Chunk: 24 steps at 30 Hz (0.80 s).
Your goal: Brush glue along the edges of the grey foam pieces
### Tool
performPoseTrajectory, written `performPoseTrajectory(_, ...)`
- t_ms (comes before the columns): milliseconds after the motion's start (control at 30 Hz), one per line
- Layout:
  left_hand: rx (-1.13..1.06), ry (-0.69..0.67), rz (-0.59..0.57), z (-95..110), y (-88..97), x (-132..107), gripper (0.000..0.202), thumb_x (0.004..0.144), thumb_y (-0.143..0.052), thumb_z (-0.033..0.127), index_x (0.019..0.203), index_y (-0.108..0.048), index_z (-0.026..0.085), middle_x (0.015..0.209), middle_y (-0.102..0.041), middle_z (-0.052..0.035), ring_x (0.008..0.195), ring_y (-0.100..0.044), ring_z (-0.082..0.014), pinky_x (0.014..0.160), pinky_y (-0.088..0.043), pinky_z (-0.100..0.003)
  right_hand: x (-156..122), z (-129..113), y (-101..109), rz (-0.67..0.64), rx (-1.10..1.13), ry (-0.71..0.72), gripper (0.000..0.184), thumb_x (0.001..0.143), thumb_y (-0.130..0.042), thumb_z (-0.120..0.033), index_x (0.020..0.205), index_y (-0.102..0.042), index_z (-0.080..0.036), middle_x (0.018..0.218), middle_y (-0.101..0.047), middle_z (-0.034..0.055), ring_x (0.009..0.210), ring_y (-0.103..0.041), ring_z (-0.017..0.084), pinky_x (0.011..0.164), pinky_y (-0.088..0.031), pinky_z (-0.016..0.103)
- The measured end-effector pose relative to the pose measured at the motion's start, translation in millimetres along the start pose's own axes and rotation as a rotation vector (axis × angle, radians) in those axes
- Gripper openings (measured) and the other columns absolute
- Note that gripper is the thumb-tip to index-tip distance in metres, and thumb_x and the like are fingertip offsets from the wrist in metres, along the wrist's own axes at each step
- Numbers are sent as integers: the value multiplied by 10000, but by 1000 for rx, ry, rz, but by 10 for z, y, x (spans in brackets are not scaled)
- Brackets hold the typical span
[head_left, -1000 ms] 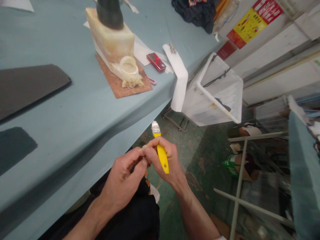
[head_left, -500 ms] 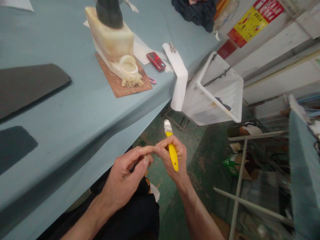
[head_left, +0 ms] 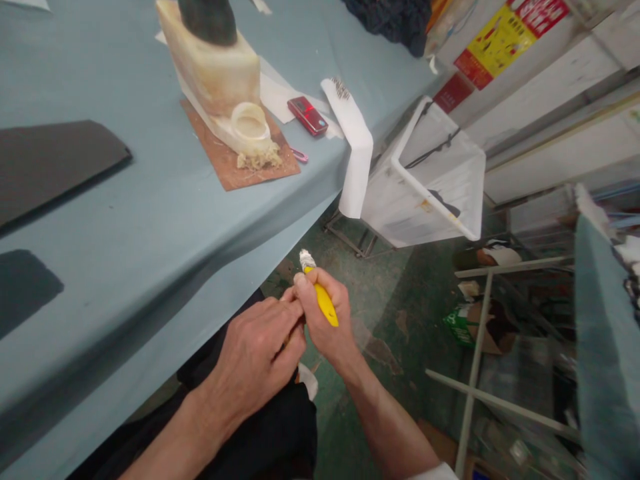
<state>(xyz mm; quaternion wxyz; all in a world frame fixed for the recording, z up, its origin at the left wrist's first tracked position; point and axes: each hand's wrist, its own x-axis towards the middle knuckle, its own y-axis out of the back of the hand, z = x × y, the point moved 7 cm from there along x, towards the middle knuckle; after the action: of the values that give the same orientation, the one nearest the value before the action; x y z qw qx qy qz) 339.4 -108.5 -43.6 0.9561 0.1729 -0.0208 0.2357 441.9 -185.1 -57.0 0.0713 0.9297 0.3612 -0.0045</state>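
Observation:
My right hand (head_left: 327, 320) is closed round a yellow-handled brush (head_left: 320, 297), whose whitish bristle tip (head_left: 306, 259) points up and away. My left hand (head_left: 260, 353) is closed beside it, fingertips pressed against the right hand's fingers near the handle; what they pinch, if anything, is hidden. Both hands hover below the edge of the blue-covered table (head_left: 150, 220), over my dark-clothed lap (head_left: 280, 427).
On the table stand a glue-crusted cream container (head_left: 220, 80) on a brown board (head_left: 240, 160), a red phone (head_left: 307, 115), white paper (head_left: 355, 153) hanging over the edge and dark sheets (head_left: 50, 160) at left. A white bin (head_left: 430, 180) and metal frames (head_left: 480, 360) stand right.
My right hand and the brush have come back left and down to meet my left hand; the fingers of both now press together. The view has shifted slightly.

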Motion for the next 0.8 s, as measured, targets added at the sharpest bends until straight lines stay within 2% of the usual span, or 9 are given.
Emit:
performPoseTrajectory(100,7,-38,20,8,-5,-31,302,991,-634,199,1236,-798,266,1092,-836,-62,834,-712,-179,848,-521,-289,112,135,126,55,-46,-28,398,1017,-649,-517,772,-630,-204,644,-667,-21,570,-574,107,581,-475,240)
performPoseTrajectory(200,28,-96,66,27,35,-51,401,1009,-629,202,1400,-696,260,1107,-815,-31,849,-718,-147,849,-558,-264,166,219,345,195,-61,-26,342,975,-685,-522,868,-688,-197,620,-684,-28,541,-591,110,578,-502,237)
performPoseTrajectory(300,94,-71,131,1,88,-50,394,1001,-681,239,1395,-664,232,1045,-788,-2,801,-694,-116,803,-568,-226,67,150,394,180,-67,38,278,1013,-661,-465,931,-714,-205,630,-693,-35,569,-619,108,611,-522,227)
performPoseTrajectory(433,173,-38,204,-12,148,-46,349,986,-723,282,1323,-665,211,1005,-774,10,776,-694,-108,795,-578,-217,-167,5,249,-32,-30,88,209,1021,-673,-421,1034,-737,-223,698,-724,-28,590,-663,114,592,-529,222)
performPoseTrajectory(533,224,-61,230,12,184,-51,305,979,-741,299,1264,-675,217,987,-767,15,788,-697,-116,783,-573,-216,-253,-78,180,-129,-45,121,232,984,-723,-451,1050,-745,-230,690,-692,-38,537,-604,105,528,-489,220)
performPoseTrajectory(667,226,-75,241,9,218,-62,308,972,-772,357,1235,-677,227,972,-757,19,785,-688,-119,775,-568,-212,-245,-202,166,-148,-131,236,154,945,-781,-375,956,-747,-225,705,-701,-38,558,-608,95,550,-508,208)
performPoseTrajectory(800,210,-70,247,-18,233,-71,333,969,-782,415,1231,-677,239,988,-756,17,784,-677,-121,772,-564,-214,-252,-274,190,-121,-142,347,95,934,-811,-295,966,-746,-234,731,-730,-42,581,-646,93,591,-540,201)
